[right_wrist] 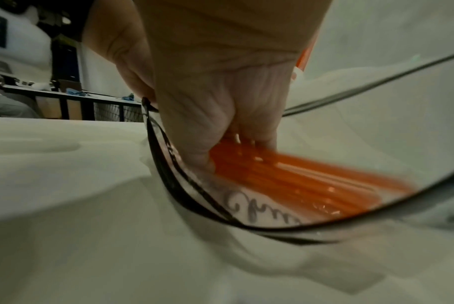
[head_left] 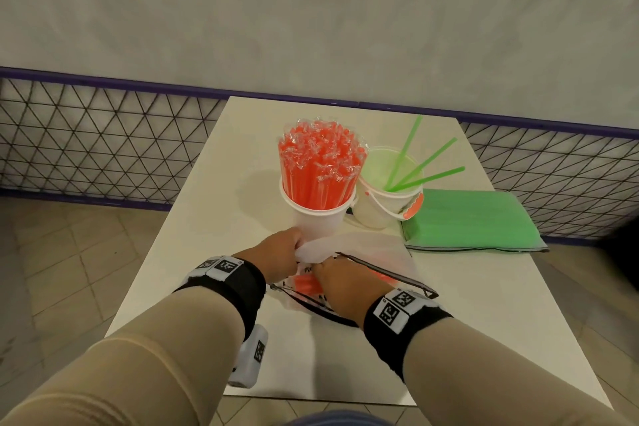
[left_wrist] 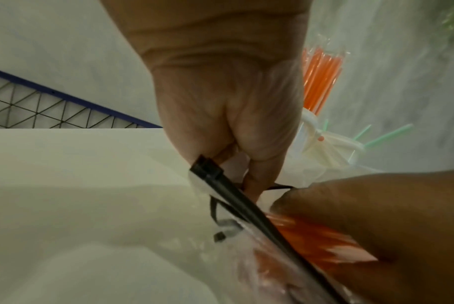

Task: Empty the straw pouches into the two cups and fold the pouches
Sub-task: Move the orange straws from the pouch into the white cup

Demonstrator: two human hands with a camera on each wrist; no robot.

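Task roughly midway: the left cup (head_left: 320,214) is packed with orange straws, the right cup (head_left: 387,197) holds three green ones, the green pouch (head_left: 473,218) lies full far right on the table (head_left: 484,304), while the left hand (head_left: 281,252) pinches the clear pouch (head_left: 390,273) open and the right hand (head_left: 340,282) grasps its last orange straws (right_wrist: 311,185).

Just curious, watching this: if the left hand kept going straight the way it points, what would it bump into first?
Probably the white cup packed with orange straws: the left hand, gripping the clear pouch, points at its base, though depth is hard to judge.
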